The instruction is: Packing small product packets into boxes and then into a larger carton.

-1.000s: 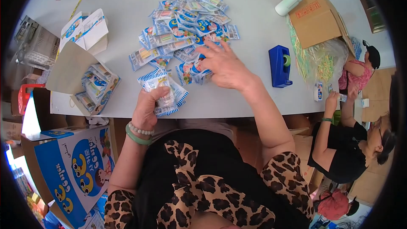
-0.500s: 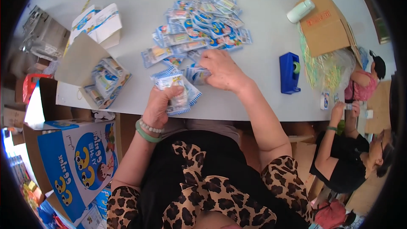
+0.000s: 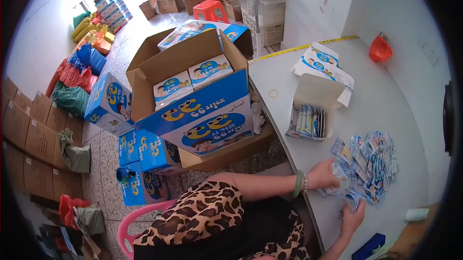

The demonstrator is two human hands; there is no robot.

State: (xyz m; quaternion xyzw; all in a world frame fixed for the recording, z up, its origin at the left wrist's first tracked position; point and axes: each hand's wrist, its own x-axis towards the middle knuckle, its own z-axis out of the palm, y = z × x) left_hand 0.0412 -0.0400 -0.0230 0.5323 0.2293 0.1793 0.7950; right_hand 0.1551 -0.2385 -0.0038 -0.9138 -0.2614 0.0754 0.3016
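My left hand [image 3: 324, 175], with a green bangle and a beaded bracelet at its wrist, is closed on a few small blue-and-white candy packets [image 3: 333, 190] near the table's edge. My right hand [image 3: 353, 217] pinches another candy packet [image 3: 354, 203] close to it. Just beyond both hands spreads a pile of the same packets [image 3: 374, 163]. An open white carton [image 3: 308, 137], holding packets in rows, stands on the table near the pile.
A large open blue cardboard box [image 3: 207, 127] with small cartons inside stands beside the table [image 3: 410, 115]. An opened white carton [image 3: 333, 69] lies behind. A blue tape dispenser [image 3: 369, 246] and a white bottle [image 3: 416, 214] are at the lower right. Blue boxes [image 3: 144, 149] sit on the floor.
My view has swung left, bringing the big blue box and floor into sight. My left hand still holds packets; my right hand now has a packet between its fingers beside the left.
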